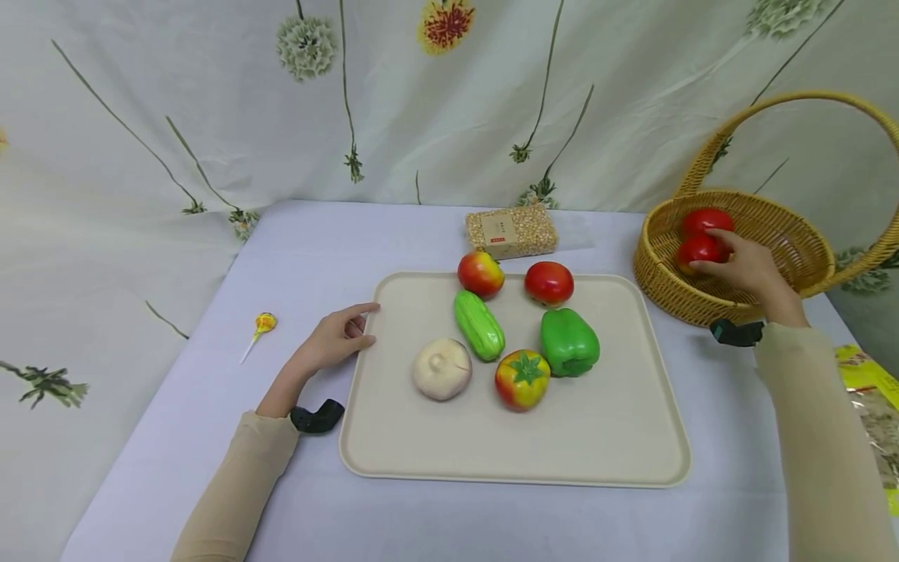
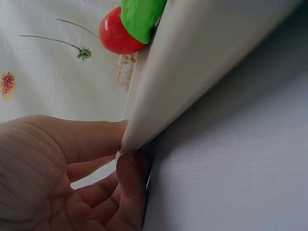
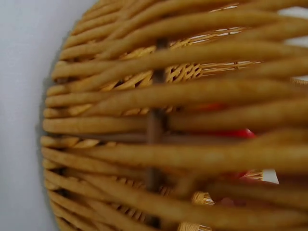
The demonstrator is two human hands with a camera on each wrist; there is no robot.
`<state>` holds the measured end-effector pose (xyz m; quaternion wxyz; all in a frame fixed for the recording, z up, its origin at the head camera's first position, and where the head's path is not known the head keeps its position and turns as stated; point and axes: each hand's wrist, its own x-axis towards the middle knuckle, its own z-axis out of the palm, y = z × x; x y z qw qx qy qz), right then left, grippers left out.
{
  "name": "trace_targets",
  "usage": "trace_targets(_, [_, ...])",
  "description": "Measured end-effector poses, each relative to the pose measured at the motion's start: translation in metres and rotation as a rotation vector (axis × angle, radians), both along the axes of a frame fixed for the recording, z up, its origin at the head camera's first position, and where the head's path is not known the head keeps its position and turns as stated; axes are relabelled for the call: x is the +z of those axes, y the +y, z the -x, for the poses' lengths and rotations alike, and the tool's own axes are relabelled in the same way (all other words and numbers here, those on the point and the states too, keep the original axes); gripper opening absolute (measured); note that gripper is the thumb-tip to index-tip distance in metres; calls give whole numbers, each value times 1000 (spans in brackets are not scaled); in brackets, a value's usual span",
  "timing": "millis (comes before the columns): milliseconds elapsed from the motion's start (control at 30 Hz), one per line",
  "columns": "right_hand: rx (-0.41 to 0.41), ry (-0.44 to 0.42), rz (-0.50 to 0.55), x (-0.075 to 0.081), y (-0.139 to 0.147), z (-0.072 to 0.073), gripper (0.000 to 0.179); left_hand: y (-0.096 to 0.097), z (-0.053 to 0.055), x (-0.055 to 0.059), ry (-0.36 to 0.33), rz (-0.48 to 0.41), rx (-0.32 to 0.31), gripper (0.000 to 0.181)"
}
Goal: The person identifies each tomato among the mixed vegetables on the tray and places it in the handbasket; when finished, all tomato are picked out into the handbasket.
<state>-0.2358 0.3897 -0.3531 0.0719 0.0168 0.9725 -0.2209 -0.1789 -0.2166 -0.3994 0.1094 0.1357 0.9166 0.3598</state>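
At the left rim of the beige tray [image 1: 618, 437], my left hand [image 1: 333, 339] pinches the edge between thumb and fingers; the left wrist view shows this hand [image 2: 91, 163] close up. My right hand [image 1: 751, 272] reaches into the wicker basket [image 1: 656, 285] and holds a round red fruit [image 1: 698, 251] between thumb and fingers. Another red fruit [image 1: 708, 220] lies behind it. The right wrist view is filled by the basket's weave [image 3: 144, 106], hiding that hand. On the tray are a garlic bulb [image 1: 442, 369], a cucumber [image 1: 480, 325] and a green bell pepper [image 1: 569, 343].
Also on the tray are a red tomato [image 1: 549, 282], a red-yellow fruit [image 1: 481, 273] and a leaf-topped red-yellow fruit [image 1: 523, 382]. A bag of kernels [image 1: 527, 232] lies behind. A lollipop [image 1: 264, 324] is at left, a yellow packet [image 1: 871, 390] at far right.
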Motion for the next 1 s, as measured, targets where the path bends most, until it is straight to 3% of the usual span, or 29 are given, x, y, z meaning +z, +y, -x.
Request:
trace_targets(300, [7, 35, 8, -3, 0, 1, 82, 1, 1, -1, 5, 1, 3, 50])
trace_targets(567, [-4, 78, 39, 2, -3, -7, 82, 2, 1, -2, -4, -4, 7, 50])
trace_targets(667, [-1, 124, 36, 5, -4, -11, 77, 1, 1, -3, -9, 2, 10, 51])
trace_targets(867, [11, 304, 52, 11, -11, -22, 61, 1, 2, -2, -12, 10, 12, 51])
trace_targets(1000, [-17, 362, 81, 14, -17, -29, 59, 0, 2, -2, -5, 11, 11, 51])
